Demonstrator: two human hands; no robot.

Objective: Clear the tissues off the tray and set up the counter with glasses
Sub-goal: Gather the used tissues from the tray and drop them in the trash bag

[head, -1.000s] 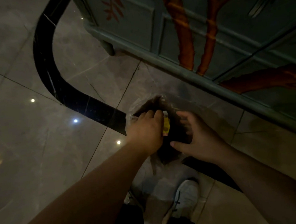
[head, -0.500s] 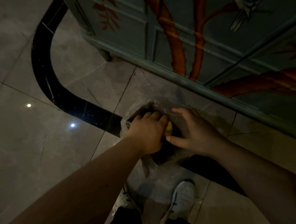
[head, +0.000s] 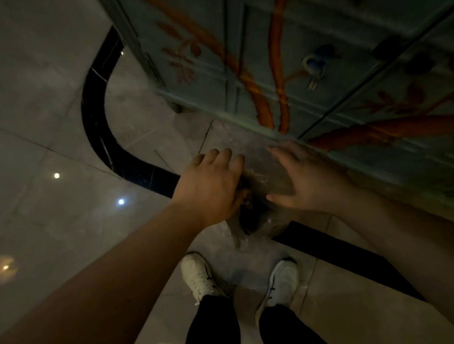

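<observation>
A clear plastic bag [head: 261, 224] with dark contents sits on the floor just in front of my feet, its mouth partly hidden under my hands. My left hand [head: 210, 183] hovers over the bag's left side, fingers spread, with nothing visible in it. My right hand [head: 307, 177] is held flat over the bag's right side, fingers apart and empty. No tissue, tray or glass is in view.
A teal cabinet [head: 306, 58] painted with orange branches and a bird stands close behind the bag. A curved black inlay [head: 96, 119] runs across the glossy tile floor. My white shoes [head: 198, 278] stand right behind the bag.
The yellow-and-white scrap that my left hand held at the bag's mouth is gone from view. Both hands have opened and drawn slightly apart above the bag.
</observation>
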